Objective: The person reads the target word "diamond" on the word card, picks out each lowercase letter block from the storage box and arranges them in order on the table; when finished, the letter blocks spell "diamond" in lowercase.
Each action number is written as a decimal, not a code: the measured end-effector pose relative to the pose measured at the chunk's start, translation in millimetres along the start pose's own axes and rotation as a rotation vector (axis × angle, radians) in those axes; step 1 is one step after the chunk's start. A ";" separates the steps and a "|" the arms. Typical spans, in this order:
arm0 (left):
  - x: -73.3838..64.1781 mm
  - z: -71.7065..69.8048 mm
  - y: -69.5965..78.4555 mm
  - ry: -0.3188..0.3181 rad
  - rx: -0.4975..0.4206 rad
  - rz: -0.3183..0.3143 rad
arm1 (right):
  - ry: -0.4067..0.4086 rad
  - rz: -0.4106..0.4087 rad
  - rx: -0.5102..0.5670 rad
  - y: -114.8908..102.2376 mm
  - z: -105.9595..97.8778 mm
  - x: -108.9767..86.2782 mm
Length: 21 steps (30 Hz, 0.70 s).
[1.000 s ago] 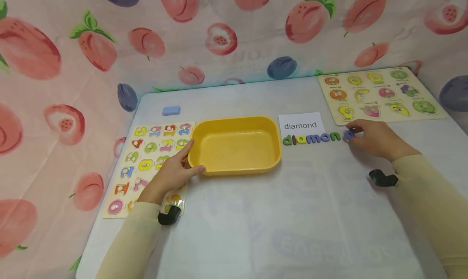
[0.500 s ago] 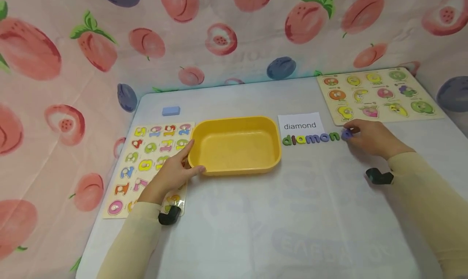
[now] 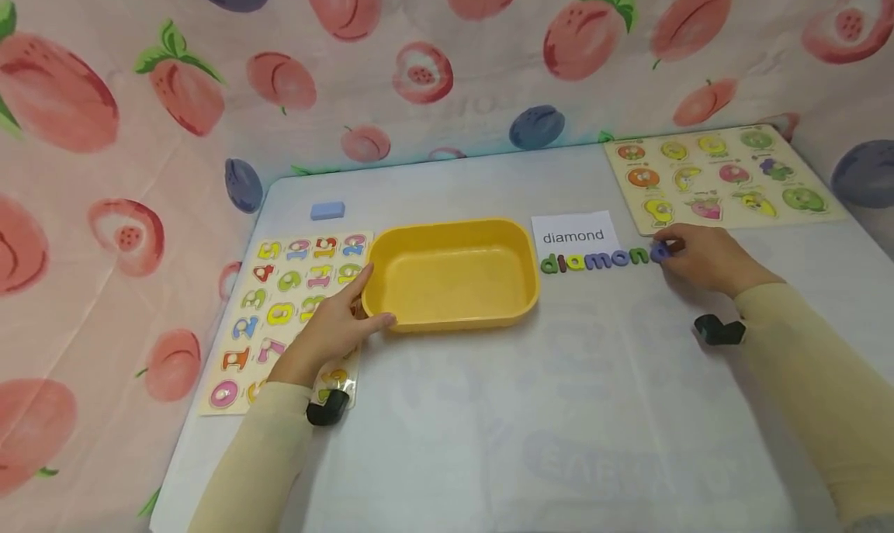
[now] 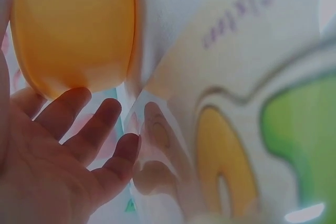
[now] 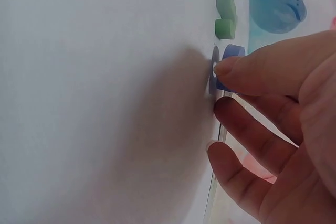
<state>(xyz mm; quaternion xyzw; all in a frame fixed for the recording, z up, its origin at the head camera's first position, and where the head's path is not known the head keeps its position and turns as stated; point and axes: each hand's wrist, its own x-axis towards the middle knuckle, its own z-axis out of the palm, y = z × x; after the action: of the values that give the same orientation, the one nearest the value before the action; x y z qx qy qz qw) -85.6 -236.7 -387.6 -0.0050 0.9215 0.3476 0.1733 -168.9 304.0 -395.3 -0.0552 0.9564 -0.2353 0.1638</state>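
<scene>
My left hand [image 3: 331, 327] rests against the left end of a yellow plastic basin [image 3: 454, 323]. Its fingers are extended and spread, the thumb lying along the near wall; in the left wrist view, fingertips [image 4: 79, 95] touch the end of the basin. Between thumb and fingers my right hand [image 3: 705, 257] pinches a purple letter [image 3: 659, 252], partly covered by the fingers. This letter stands at the right end of a row of coloured letters [image 3: 597, 261] reading "diamon". Just behind the row lies a white card [image 3: 594, 223] printed "diamond".
A number puzzle board [image 3: 233, 339] lies under and beside the left forearm. At the back right is a fruit puzzle board [image 3: 712, 184]. A small blue block [image 3: 327, 210] sits at the back left. Peach-patterned cloth [image 3: 475, 67] rises behind the table.
My right hand has moved slightly left with the purple letter, bringing it close to the green n. The left hand and the basin have stayed in place.
</scene>
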 end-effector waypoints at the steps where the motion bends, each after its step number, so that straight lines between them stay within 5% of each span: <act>1: 0.2 -0.1 -0.2 0.001 0.002 0.001 | -0.002 0.001 0.002 0.0 -0.3 0.3; 21: -1.0 -0.9 1.1 -0.007 -0.002 -0.024 | -0.018 0.027 -0.018 0.5 -4.1 2.6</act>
<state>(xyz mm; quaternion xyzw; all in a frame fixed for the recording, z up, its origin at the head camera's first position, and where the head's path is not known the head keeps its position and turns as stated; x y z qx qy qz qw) -85.1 -236.5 -385.9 -0.0149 0.9203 0.3466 0.1805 -172.7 305.8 -392.9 -0.0461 0.9576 -0.2239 0.1752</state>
